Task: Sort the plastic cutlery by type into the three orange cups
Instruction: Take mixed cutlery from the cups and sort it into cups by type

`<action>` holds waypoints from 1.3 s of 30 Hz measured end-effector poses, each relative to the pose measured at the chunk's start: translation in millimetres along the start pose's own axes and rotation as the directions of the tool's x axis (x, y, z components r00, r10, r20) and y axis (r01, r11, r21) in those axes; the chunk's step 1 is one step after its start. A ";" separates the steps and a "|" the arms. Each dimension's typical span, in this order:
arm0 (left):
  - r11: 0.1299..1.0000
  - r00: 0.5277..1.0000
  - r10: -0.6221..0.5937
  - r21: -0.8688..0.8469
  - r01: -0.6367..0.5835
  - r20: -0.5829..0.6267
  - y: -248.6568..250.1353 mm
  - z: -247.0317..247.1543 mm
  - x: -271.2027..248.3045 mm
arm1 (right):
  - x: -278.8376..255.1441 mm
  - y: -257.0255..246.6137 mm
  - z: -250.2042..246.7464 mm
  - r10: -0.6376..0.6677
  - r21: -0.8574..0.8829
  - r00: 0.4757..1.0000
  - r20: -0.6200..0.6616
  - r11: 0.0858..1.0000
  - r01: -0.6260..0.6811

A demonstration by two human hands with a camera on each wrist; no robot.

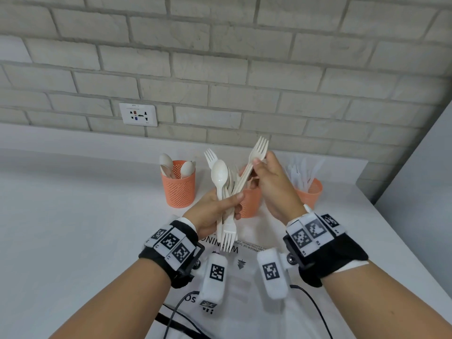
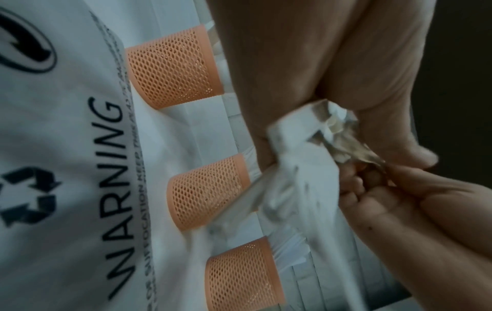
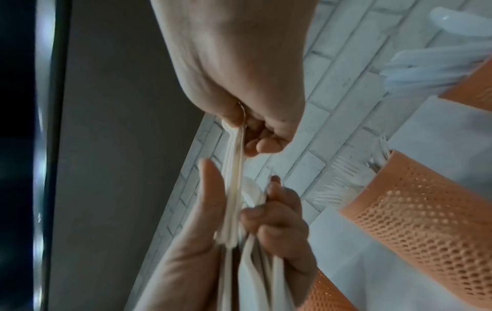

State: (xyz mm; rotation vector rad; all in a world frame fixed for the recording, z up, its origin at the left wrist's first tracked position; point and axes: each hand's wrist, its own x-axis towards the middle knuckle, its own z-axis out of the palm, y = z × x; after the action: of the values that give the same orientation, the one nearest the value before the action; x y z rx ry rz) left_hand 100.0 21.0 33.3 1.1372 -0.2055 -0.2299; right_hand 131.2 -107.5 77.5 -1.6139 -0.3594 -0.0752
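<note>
A pale grey brick wall (image 1: 220, 57) with a white power socket (image 1: 138, 114) rises behind a white countertop (image 1: 73, 228). A white plastic bag (image 1: 244, 285) printed with the word WARNING and a recycling symbol lies flat on the counter in front of the person.

Three orange mesh cups stand in a row near the wall. The left cup (image 1: 178, 189) holds white spoons with their bowls up. The middle cup (image 1: 249, 201) is mostly hidden behind the hands in the head view; the right wrist view shows white tines sticking out of its mouth. The right cup (image 1: 309, 192) holds translucent white knives.

Both hands are raised above the bag, in front of the middle cup. The left hand (image 1: 215, 211) is wrapped around a mixed bundle of cutlery (image 1: 227, 206), thumb pressed across the handles. A spoon bowl and fork tines stick up from the top of the bundle, and more fork tines point down below the fist. The right hand (image 1: 271, 184) pinches a pair of forks (image 1: 254, 162) between thumb and fingers just below the tines. These forks slant up to the right, with their handles still reaching down into the bundle.

Both wrists wear black bands with square black-and-white markers, and dark cables trail toward the person.
</note>
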 end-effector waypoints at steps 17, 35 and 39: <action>0.982 0.974 -0.135 -0.157 0.107 -0.180 4.6 -2.0 8.8 | -7.9 18.0 -19.2 -0.068 -0.535 0.791 0.608 0.701 0.471; 0.996 0.889 -0.079 -0.069 0.053 -0.450 0.5 -13.6 15.6 | -12.2 19.9 -25.3 -0.019 -0.437 0.791 0.612 0.825 0.358; 0.968 0.938 0.086 0.251 0.001 -0.336 -7.5 -10.2 9.8 | -3.1 8.5 -28.7 -0.076 -0.373 0.907 0.415 0.895 0.246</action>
State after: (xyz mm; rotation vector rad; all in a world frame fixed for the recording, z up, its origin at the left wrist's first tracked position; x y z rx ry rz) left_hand 111.6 24.1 22.8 1.4000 0.0554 0.0394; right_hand 135.4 -136.6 70.9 -2.0254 -0.8389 0.0478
